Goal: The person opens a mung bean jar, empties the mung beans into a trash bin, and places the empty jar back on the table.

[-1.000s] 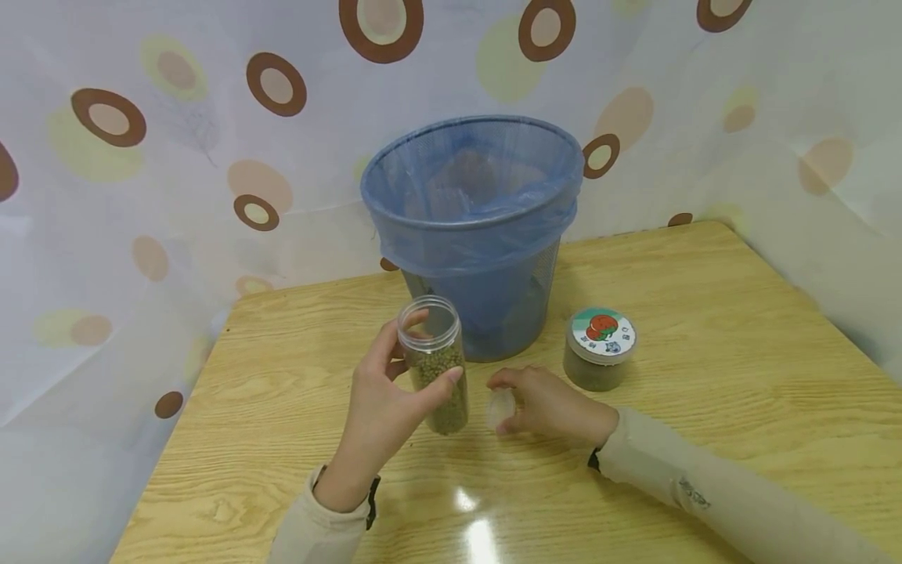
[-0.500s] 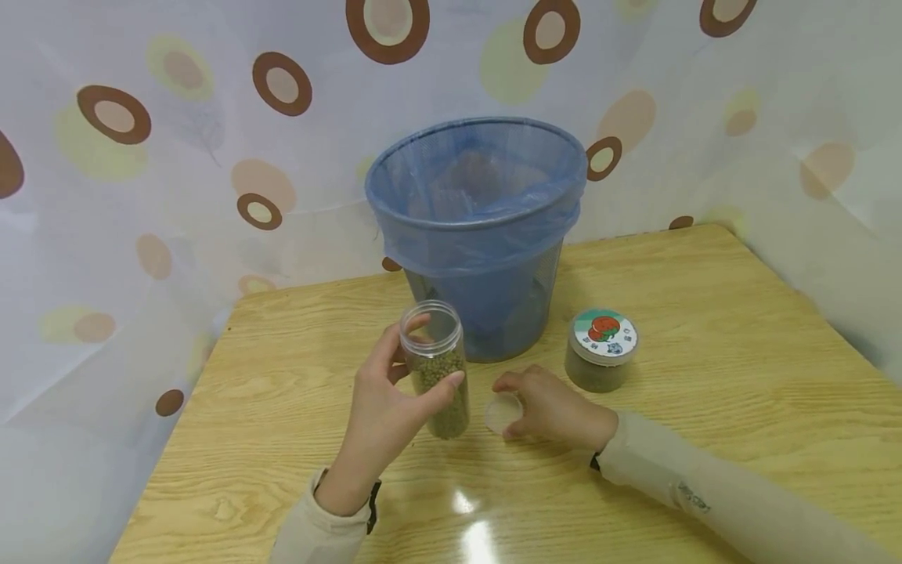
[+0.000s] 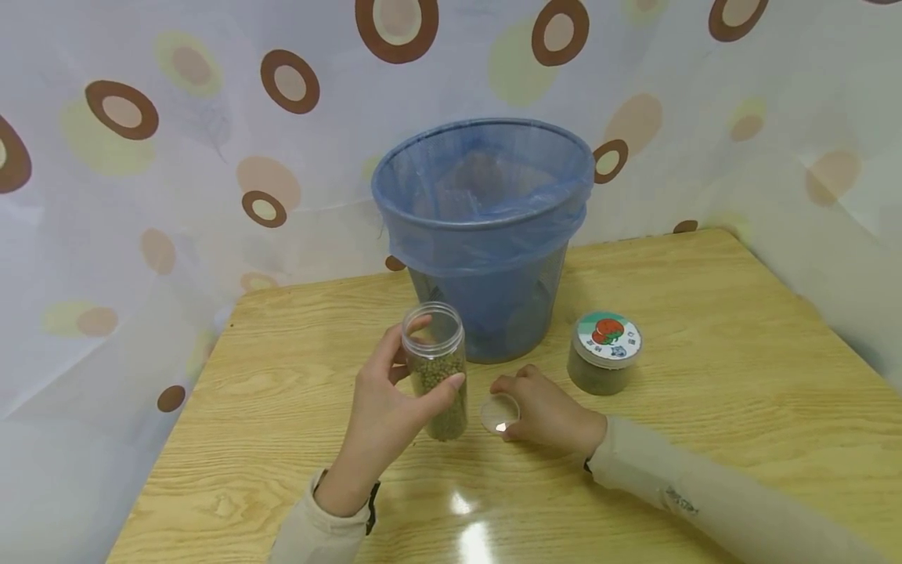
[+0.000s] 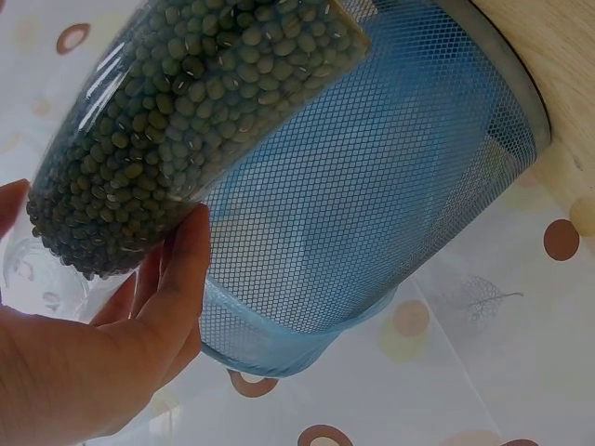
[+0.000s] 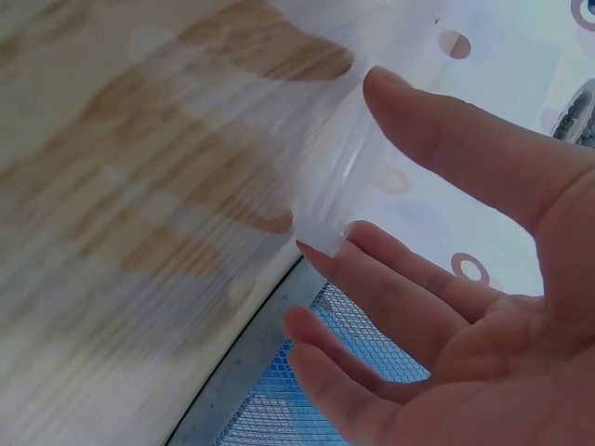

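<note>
My left hand grips a clear plastic jar around its side, thumb in front and fingers behind. The jar stands open-mouthed and roughly upright, partly filled with small green beans, which look like mung beans in the left wrist view. To its right, my right hand pinches a clear round lid by its edge, between thumb and fingertips. In the right wrist view, the lid lies against or very near the table surface; I cannot tell whether it rests there fully.
A mesh wastebasket lined with a blue bag stands behind the jar. Right of it sits a short, closed tub with a tomato picture on its lid. The wooden table meets a dotted cloth wall at the back.
The lid has tipped from nearly edge-on to flatter, facing up more, with my right hand still at it. My left hand and the jar stay nearly in place. The view has shifted slightly.
</note>
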`<action>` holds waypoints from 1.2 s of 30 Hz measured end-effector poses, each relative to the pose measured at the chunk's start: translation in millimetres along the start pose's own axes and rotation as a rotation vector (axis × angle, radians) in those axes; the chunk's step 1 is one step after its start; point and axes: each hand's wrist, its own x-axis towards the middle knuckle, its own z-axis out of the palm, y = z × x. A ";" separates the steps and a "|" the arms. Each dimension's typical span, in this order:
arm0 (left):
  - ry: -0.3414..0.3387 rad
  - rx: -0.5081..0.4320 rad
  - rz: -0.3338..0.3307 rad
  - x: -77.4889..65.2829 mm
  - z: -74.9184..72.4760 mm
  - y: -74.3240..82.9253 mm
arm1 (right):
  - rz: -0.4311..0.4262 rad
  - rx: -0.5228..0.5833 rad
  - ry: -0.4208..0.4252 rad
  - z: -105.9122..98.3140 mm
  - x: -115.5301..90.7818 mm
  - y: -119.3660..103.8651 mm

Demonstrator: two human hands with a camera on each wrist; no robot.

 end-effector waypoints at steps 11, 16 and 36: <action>-0.001 -0.004 0.029 -0.3 0.2 -2.3 | -0.015 -0.023 0.012 0.7 1.4 -1.8; 0.004 0.001 0.039 -0.8 0.2 -3.7 | -0.036 -0.044 0.025 1.4 2.0 -2.5; -0.039 0.111 0.083 6.4 -8.4 1.0 | -0.076 -0.064 -0.002 1.4 -3.3 2.3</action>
